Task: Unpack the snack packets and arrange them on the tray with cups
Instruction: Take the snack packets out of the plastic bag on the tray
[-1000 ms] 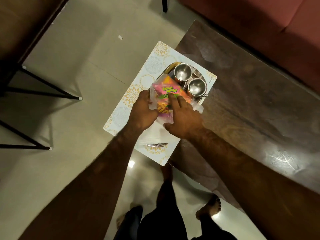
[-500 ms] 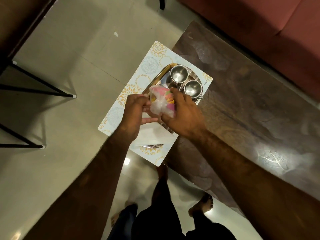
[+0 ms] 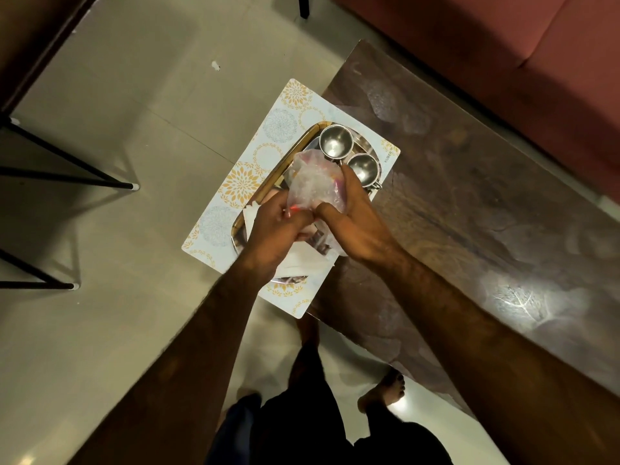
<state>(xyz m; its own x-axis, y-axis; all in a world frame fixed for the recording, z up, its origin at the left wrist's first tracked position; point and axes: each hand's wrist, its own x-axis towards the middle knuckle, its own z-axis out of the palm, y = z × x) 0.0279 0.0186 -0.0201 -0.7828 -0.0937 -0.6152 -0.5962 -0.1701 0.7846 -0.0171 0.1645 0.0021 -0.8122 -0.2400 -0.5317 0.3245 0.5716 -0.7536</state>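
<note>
A steel tray (image 3: 292, 152) lies on a patterned placemat (image 3: 241, 182) at the table's left end. Two steel cups (image 3: 334, 142) (image 3: 364, 167) stand at the tray's far end. Both hands hold a translucent plastic bag (image 3: 310, 186) above the tray; a pink snack packet shows faintly through it. My left hand (image 3: 275, 229) pinches the bag's near edge. My right hand (image 3: 355, 219) grips its right side, fingers reaching up beside the nearer cup. White paper or packets (image 3: 302, 263) lie on the tray under my hands, mostly hidden.
The dark wooden table (image 3: 469, 213) stretches to the right, with a red sofa (image 3: 503, 45) behind it. The placemat overhangs the table's left edge above the tiled floor (image 3: 134, 129). Black metal chair legs (image 3: 67, 169) stand at the left. My feet are below.
The colourful packet, plainly visible a second ago, is now wrapped inside the bunched plastic bag. Both hands have drawn together at the bag's near edge.
</note>
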